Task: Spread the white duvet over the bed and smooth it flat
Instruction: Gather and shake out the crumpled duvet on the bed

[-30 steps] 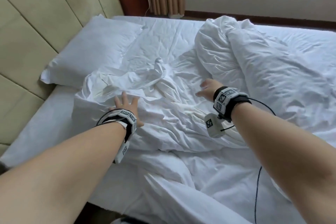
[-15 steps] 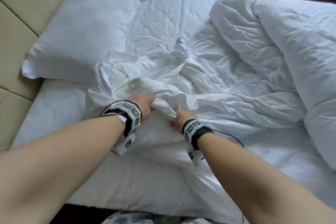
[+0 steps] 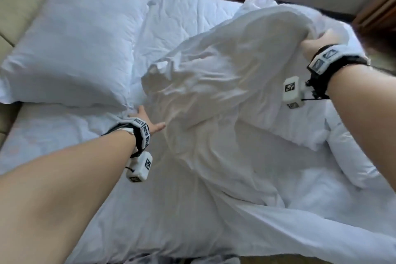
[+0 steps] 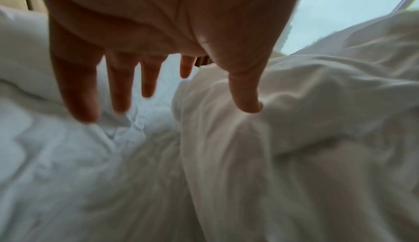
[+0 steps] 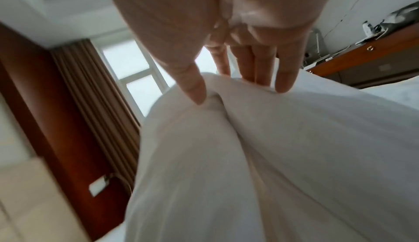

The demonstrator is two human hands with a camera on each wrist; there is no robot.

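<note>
The duvet [image 3: 214, 96] lies bunched on the near and right part of the bed [image 3: 184, 13], one fold lifted off the mattress, the rest trailing down toward the near edge. Its raised ridge runs roughly from the pillow side across to the far right, so the long way of the cloth points that way. The right hand [image 3: 321, 42] pinches that fold between thumb and fingers [image 5: 260, 72], held high, probably to peel the layers apart and carry the cover outward. The left hand [image 3: 147, 121] is spread wide and holds nothing, thumb touching the cloth, fingers [image 4: 120, 84] just over the sheet beside the pillow [image 3: 70, 45], likely to steady that end. Spreading looks barely under way
</note>
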